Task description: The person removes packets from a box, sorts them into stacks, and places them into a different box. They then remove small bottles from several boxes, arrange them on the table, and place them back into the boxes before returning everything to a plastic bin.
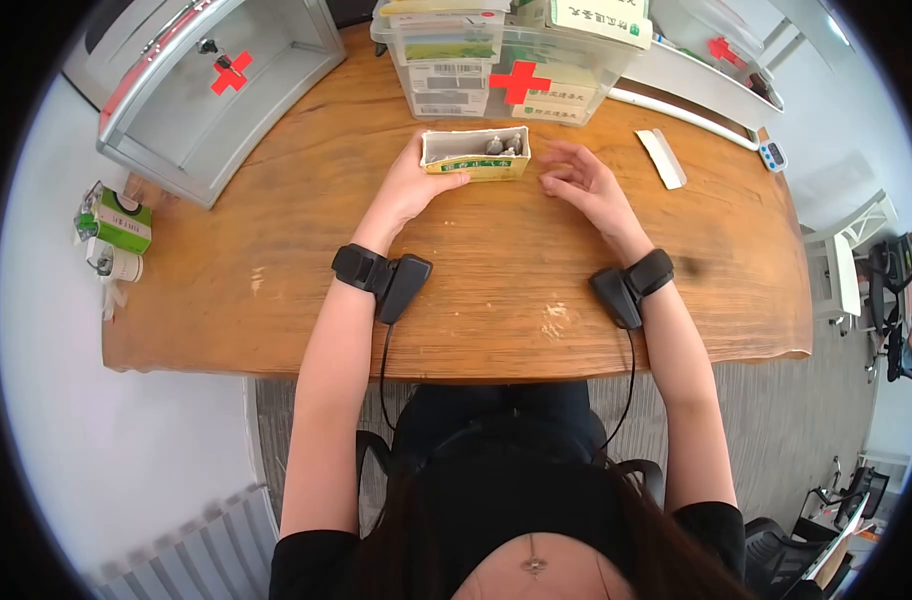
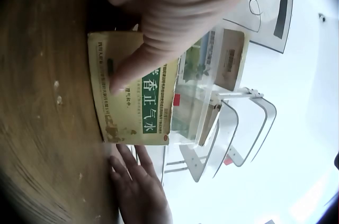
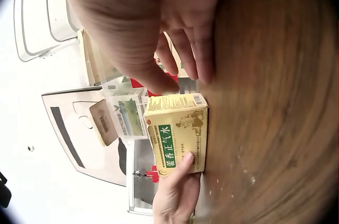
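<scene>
A small yellow and green medicine box (image 1: 476, 171) stands on the wooden table with its top open. A few small grey-topped vials (image 1: 495, 147) show inside, near its right end; the rest of the inside looks bare. My left hand (image 1: 410, 188) grips the box at its left end, the thumb lying along the printed front. Just off the right end is my right hand (image 1: 594, 192), its fingers loosely bent and nothing between them. In the right wrist view, its fingertips (image 3: 205, 70) hang close above the near end of the box (image 3: 183, 134).
Behind the box stands a clear plastic bin (image 1: 456, 98) with a red cross, packed with cartons. A white cardboard strip (image 1: 661, 158) lies to the right, near a blue timer (image 1: 773, 155). A grey case (image 1: 226, 110) and a green box (image 1: 123, 220) are at the left.
</scene>
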The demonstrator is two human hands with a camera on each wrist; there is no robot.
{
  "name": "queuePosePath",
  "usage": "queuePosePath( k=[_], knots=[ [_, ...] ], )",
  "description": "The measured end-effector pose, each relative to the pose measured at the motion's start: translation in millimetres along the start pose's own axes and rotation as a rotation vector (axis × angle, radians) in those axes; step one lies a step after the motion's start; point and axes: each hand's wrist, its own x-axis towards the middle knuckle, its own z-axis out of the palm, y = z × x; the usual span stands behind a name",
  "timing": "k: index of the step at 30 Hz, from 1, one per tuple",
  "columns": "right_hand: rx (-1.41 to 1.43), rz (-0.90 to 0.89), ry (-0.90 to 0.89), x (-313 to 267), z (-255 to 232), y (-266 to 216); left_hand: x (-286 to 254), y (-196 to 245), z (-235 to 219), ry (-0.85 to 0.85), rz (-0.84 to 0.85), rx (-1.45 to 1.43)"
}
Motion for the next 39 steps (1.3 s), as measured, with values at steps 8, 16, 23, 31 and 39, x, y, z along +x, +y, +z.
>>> queuePosePath(
  k=[8,16,23,31,39],
  knots=[
    [-0.083,-0.073,-0.075,-0.4,12.4,-6.6,-12.3,15.1,20.3,-0.168,0.019,0.159],
    [-0.195,-0.012,-0.036,-5.4,11.4,-14.7,-13.3,21.5,21.0,-0.166,0.055,0.164],
    [-0.365,-0.293,-0.006,-5.6,10.6,-23.0,-19.3,28.2,23.4,-0.137,0.092,0.114],
    [-0.326,-0.203,-0.036,-10.4,9.8,-31.7,-18.7,33.4,21.4,-0.138,0.117,0.132],
    [-0.303,-0.150,-0.043,-13.8,1.9,-39.8,-19.3,31.0,20.3,-0.080,0.259,0.193]
  ],
)
